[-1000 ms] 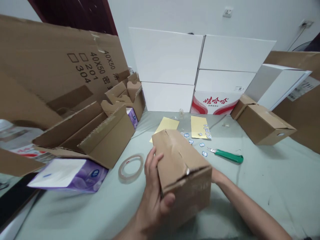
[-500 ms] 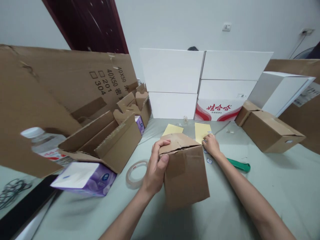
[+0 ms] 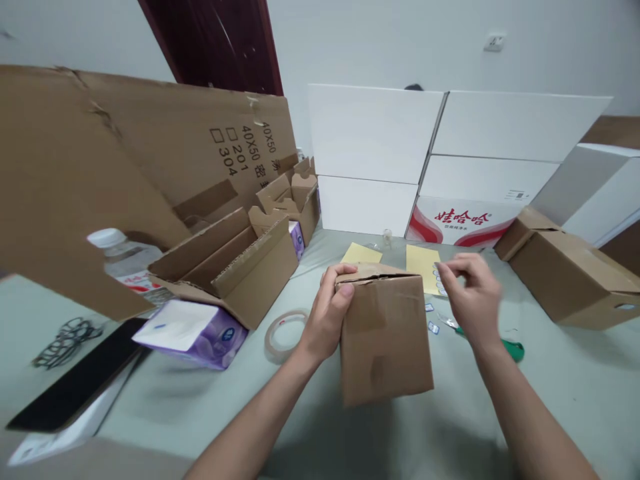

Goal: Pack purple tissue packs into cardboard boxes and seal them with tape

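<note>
The left hand [image 3: 327, 313] is clamped on the upper left edge of the cardboard box [image 3: 387, 333], thumb to the near end face, fingers over the top. The right hand [image 3: 475, 300], previously down at the yellow card [image 3: 419, 261], has risen clear; it now stands apart from the left, right of the box, thumb and forefinger drawn together (motion blur leaves it uncertain whether a label is pinched there). Consequence: the left hand alone steadies the box. Between box and right hand, small labels [image 3: 433, 327] lie on the counter [image 3: 560, 413]. The green cutter [image 3: 514, 349] lies behind the right wrist; the tape roll [image 3: 271, 337] lies just left of the left hand.
</note>
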